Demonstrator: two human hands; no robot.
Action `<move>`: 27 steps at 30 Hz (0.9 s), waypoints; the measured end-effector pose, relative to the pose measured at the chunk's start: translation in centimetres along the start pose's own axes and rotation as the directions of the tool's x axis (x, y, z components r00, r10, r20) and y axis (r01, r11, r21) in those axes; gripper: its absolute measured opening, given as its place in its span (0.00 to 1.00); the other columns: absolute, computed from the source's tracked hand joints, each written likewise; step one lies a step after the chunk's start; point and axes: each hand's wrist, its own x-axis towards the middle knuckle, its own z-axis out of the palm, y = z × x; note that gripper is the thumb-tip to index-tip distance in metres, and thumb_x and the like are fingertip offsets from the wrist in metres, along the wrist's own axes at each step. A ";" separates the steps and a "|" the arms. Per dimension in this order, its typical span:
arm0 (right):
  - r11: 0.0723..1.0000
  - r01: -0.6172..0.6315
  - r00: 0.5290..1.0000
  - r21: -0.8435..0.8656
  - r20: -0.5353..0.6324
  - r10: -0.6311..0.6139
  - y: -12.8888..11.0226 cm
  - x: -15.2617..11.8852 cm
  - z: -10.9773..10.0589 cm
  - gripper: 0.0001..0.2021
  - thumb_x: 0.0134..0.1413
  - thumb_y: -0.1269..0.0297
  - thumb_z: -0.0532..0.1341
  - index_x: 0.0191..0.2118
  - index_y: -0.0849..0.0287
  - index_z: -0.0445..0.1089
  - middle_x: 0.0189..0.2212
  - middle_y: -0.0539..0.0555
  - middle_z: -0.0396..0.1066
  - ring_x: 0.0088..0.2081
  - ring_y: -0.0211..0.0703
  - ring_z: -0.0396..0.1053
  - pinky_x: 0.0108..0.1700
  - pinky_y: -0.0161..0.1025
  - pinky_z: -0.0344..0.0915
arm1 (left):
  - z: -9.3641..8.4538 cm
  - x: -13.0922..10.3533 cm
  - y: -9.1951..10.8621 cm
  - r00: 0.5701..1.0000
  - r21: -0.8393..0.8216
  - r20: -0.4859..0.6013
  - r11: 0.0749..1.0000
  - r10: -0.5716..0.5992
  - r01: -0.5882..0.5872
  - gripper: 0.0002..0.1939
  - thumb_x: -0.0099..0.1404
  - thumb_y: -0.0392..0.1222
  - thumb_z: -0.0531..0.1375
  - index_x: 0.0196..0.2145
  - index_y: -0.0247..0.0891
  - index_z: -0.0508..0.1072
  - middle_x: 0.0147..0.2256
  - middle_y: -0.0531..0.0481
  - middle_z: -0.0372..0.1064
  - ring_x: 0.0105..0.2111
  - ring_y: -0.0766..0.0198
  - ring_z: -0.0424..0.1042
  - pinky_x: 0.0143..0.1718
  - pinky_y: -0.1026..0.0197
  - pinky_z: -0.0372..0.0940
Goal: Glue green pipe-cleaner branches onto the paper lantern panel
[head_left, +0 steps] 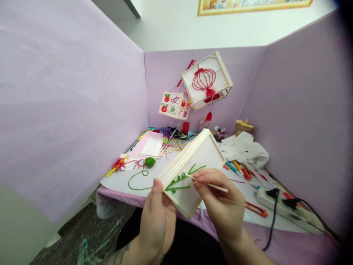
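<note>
My left hand point(157, 224) grips the lower left corner of a wooden-framed panel point(208, 154), tilted above the table edge, its face white. Green yarn point(179, 188) is laid on that face as branching stems with small loops. Between the thumb and fingers of my right hand point(224, 204) is a thin wooden stick point(216, 186), whose tip touches or nearly touches a yarn loop. A green yarn ball point(150, 162) lies on the table, and its strand runs toward my left hand. The panel's back is hidden.
Two decorated lanterns point(204, 82) hang at the back. A white framed panel point(151, 147) lies left on the table. Markers point(237, 167), orange scissors or cutter handle point(256, 209) and a power strip point(286, 209) with black cords lie right. Purple walls point(298, 92) enclose the table.
</note>
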 end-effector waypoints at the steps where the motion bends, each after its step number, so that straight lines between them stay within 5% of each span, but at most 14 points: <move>1: 1.000 0.008 1.000 0.008 -0.004 -0.008 0.0 -0.1 0.0 0.11 0.53 0.80 0.63 0.35 0.55 0.73 0.34 0.50 0.73 0.37 0.40 0.71 0.39 0.37 0.69 | 0.0 0.0 0.0 1.000 -0.002 0.003 1.000 0.000 0.000 0.24 0.67 0.44 0.57 0.59 0.34 0.65 0.52 0.38 0.71 0.54 0.51 0.68 0.59 0.49 0.61; 20: 0.998 -0.013 1.000 0.061 0.024 0.011 0.4 -0.3 0.1 0.12 0.52 0.81 0.63 0.36 0.55 0.74 0.33 0.51 0.74 0.38 0.42 0.72 0.39 0.37 0.69 | 0.2 0.0 0.0 1.000 -0.003 -0.002 1.000 -0.020 0.020 0.25 0.66 0.43 0.58 0.59 0.34 0.64 0.51 0.38 0.71 0.54 0.50 0.69 0.58 0.49 0.61; 27: 0.934 -0.112 0.991 0.339 -0.036 0.132 1.0 -0.1 -0.2 0.10 0.52 0.78 0.64 0.35 0.54 0.74 0.32 0.51 0.73 0.32 0.38 0.70 0.28 0.32 0.66 | 0.0 0.0 0.0 0.999 -0.006 0.032 1.000 -0.029 0.029 0.24 0.67 0.45 0.57 0.59 0.34 0.65 0.51 0.38 0.72 0.54 0.49 0.68 0.58 0.48 0.61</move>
